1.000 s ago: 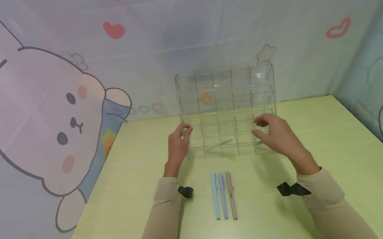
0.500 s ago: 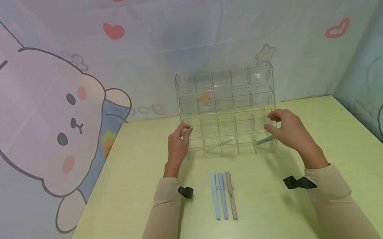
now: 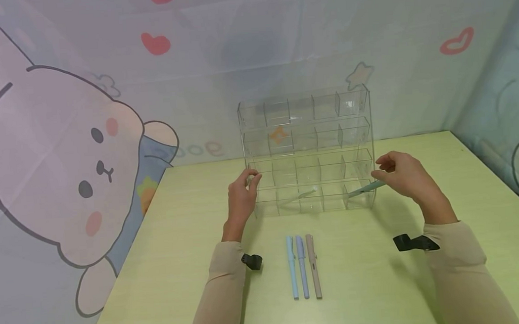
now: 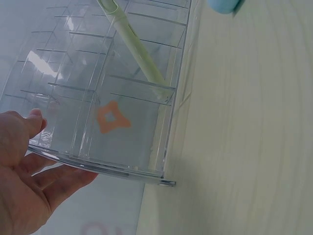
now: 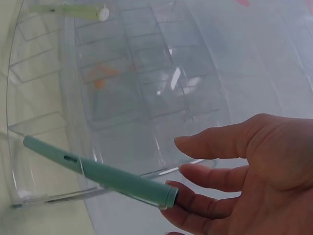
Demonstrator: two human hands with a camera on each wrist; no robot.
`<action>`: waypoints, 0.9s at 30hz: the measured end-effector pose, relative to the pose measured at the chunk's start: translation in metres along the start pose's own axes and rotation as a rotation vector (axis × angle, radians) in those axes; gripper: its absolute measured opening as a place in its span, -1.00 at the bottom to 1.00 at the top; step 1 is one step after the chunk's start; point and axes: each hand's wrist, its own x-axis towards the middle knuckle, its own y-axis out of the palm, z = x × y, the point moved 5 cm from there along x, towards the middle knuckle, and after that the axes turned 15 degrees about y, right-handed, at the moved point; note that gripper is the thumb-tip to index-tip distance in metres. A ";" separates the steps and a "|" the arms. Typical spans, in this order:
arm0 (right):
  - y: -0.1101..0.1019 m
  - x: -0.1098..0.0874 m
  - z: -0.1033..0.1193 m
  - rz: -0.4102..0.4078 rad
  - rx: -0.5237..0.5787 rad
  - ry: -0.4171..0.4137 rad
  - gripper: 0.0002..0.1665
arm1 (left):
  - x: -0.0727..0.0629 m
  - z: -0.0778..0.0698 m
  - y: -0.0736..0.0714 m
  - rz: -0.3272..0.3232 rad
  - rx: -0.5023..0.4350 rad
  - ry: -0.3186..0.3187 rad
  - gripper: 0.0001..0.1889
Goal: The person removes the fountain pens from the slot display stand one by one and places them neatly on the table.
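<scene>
left fingers (image 4: 68,188) grip the rack (image 3: 306,156), right fingers (image 5: 220,178) spread near green pen (image 5: 105,174), only head view showing brown pen (image 3: 314,266)

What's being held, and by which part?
The left hand grips the clear plastic tiered rack by its left side; the right hand, by the slim teal pen, grips nothing.

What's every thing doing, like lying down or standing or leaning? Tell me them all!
Rack: standing
Yellow-green pen: leaning in the bottom row
Green pen: tilted, bottom row's right end
Blue pen: lying, capped
Purple pen: lying, capped
Brown pen: lying, capped
Left grip: holding rack
Right grip: near green pen, thumb apart
</scene>
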 end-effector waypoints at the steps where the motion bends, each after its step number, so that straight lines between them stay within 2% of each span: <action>1: 0.000 0.001 -0.002 0.009 -0.003 0.010 -0.33 | 0.000 0.000 0.000 0.000 0.002 0.001 -0.79; 7: 0.004 0.007 -0.007 0.045 -0.031 0.032 -0.28 | 0.000 0.000 0.000 0.005 0.003 0.000 -0.78; 18: 0.009 0.009 -0.009 0.073 -0.086 0.002 -0.55 | 0.000 0.001 0.001 0.005 -0.005 -0.007 -0.77; 27: 0.012 0.014 -0.012 0.102 -0.114 -0.012 -0.59 | 0.000 0.002 0.001 0.001 -0.005 -0.013 -0.76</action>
